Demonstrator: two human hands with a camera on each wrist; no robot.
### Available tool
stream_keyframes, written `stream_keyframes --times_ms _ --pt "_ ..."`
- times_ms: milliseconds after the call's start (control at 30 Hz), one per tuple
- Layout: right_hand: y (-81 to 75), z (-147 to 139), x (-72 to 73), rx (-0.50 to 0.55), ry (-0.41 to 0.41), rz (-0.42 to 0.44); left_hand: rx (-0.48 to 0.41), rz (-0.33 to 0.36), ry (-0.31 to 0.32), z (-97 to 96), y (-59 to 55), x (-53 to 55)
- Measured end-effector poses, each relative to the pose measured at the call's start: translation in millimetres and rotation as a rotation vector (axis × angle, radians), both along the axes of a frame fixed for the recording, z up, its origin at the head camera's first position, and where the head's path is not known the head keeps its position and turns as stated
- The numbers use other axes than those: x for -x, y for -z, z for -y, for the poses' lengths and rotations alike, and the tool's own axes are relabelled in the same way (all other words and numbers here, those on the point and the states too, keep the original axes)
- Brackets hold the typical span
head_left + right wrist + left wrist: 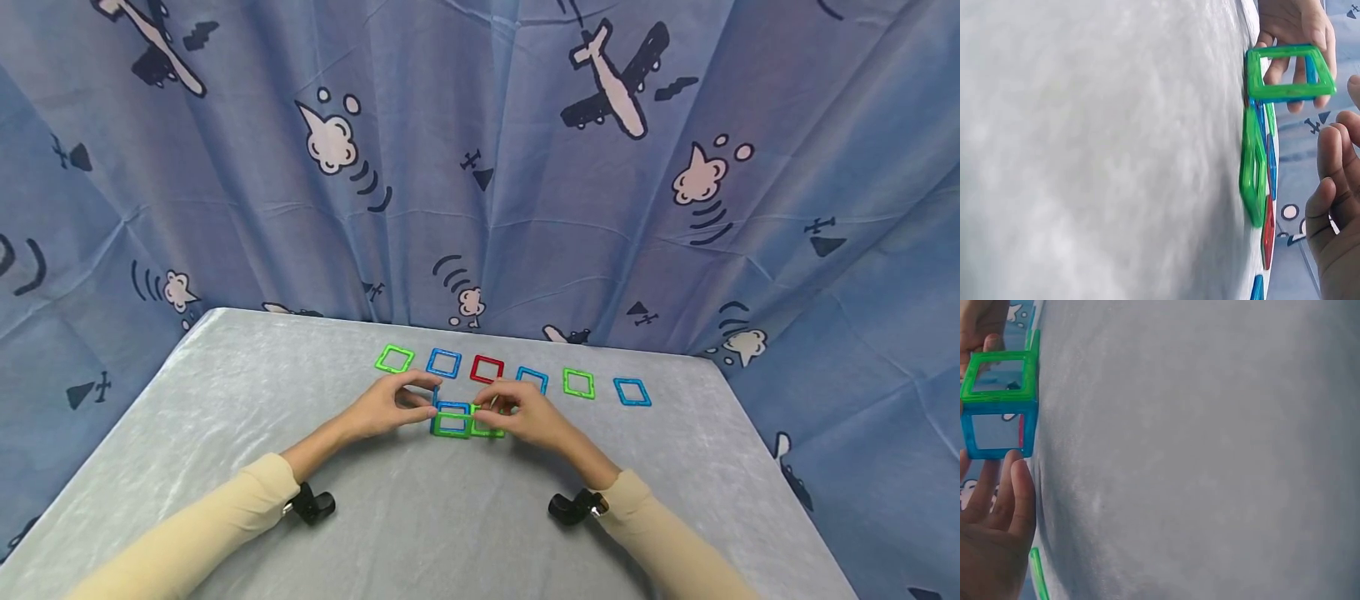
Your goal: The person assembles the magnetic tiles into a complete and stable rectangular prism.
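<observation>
Several square frame-shaped magnetic tiles make a small box shape near the table's middle. A green tile stands upright at its front, with blue tiles on other sides. My left hand is at the left side, fingertips touching the blue edge with the fingers fairly straight. At the right of the box, a second green tile lies flat on the cloth. Over that flat tile is my right hand, thumb and fingers apart; in the right wrist view its fingers hold nothing.
Behind the box runs a row of loose tiles: green, blue, red, partly covered blue, green and blue. Pale cloth covers the table. A patterned blue curtain hangs behind it.
</observation>
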State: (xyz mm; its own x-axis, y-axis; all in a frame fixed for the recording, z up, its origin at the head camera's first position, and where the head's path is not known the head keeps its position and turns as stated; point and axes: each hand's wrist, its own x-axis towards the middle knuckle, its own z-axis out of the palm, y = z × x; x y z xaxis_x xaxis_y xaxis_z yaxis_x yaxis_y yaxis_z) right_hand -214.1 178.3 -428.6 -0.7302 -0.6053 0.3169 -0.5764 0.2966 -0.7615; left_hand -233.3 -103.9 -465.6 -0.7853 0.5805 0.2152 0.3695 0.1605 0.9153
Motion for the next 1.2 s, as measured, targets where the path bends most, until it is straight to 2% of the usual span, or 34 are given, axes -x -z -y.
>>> stream_keyframes --times_ms 133,233,533,900,1200 --pt "16.4 -15 8.9 -0.011 0.033 -0.009 0.005 -0.006 0.003 0.3 -0.1 0.3" --pt "20.2 -28 11.5 -0.018 0.053 -0.006 0.006 -0.013 0.006 0.7 0.2 0.4" --pt "17.3 -69 9.0 -0.022 0.114 0.038 0.005 -0.001 0.003 -0.8 -0.7 -0.6" --pt "17.5 -101 5.2 -0.019 0.194 -0.012 0.009 -0.008 -0.004 0.6 -2.1 -1.6" --pt "20.8 -120 1.5 -0.008 0.224 -0.009 -0.002 -0.018 0.005 1.4 0.5 -0.7"
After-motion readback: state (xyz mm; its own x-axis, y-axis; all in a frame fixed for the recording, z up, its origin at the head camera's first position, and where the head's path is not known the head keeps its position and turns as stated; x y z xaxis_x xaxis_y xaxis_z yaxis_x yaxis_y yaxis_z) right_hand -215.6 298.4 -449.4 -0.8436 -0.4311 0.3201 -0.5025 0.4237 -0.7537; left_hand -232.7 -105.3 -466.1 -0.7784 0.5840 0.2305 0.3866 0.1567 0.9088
